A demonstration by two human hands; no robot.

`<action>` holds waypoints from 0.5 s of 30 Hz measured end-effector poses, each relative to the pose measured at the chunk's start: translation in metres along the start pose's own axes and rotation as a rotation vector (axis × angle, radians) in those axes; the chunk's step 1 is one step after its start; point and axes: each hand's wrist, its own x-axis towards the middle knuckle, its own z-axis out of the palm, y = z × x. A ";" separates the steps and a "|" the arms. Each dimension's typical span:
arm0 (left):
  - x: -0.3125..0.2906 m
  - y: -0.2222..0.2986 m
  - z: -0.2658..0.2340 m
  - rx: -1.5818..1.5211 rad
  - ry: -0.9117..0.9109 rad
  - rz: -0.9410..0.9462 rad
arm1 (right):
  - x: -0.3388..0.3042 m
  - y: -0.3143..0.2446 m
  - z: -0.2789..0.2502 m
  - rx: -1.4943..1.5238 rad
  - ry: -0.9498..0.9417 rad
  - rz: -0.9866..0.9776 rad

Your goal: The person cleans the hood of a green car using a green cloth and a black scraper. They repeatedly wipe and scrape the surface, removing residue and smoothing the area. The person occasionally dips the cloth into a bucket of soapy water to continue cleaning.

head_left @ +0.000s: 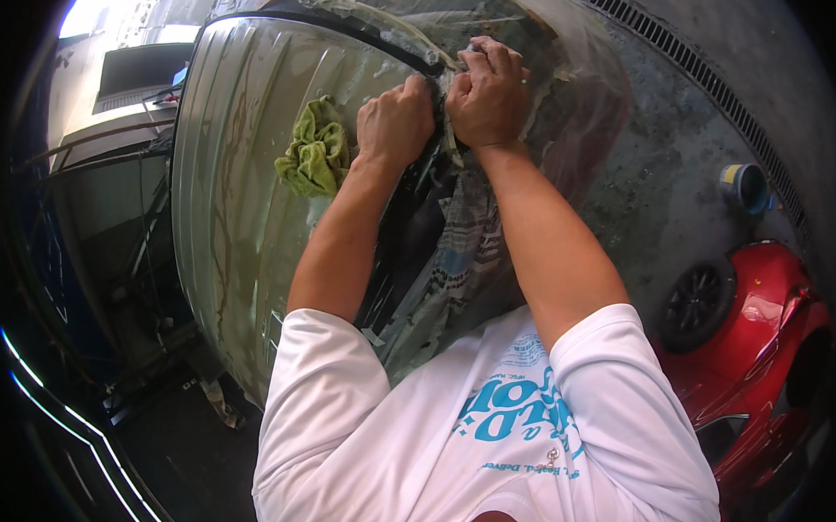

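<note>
A: Main thing, and where?
B: Ribbed vehicle panel, olive-grey, wet-streaked. Lies beneath and left of the left hand; both hands at its far right corner.
A: Long axis?
B: With the ribs: from beyond the left hand back toward the body, roughly alongside the left forearm.
A: Hands?
B: Left: fingers curled in, beside the black edge band; grip hidden, cannot tell if clamped. Right hand: just right of it, fingers bent; cannot tell whether on anything.
A: Close by?
B: Crumpled green cloth just left of the left hand. Printed paper bodyward of the right; clear film to its right.
A: Farther?
B: Well right of the right hand: bucket, slotted drain; red car, nearer the body.
</note>
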 end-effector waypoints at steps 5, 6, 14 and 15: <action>0.003 0.009 -0.001 -0.026 0.047 -0.097 | 0.003 0.003 0.004 -0.026 0.053 -0.009; 0.004 0.011 -0.001 -0.019 0.056 -0.133 | 0.004 0.005 0.004 -0.030 0.056 -0.009; 0.003 0.013 -0.006 0.028 0.047 -0.075 | 0.001 0.006 0.006 -0.015 0.042 -0.018; 0.003 0.014 -0.006 0.019 0.051 -0.074 | 0.004 0.009 0.007 -0.024 0.054 -0.024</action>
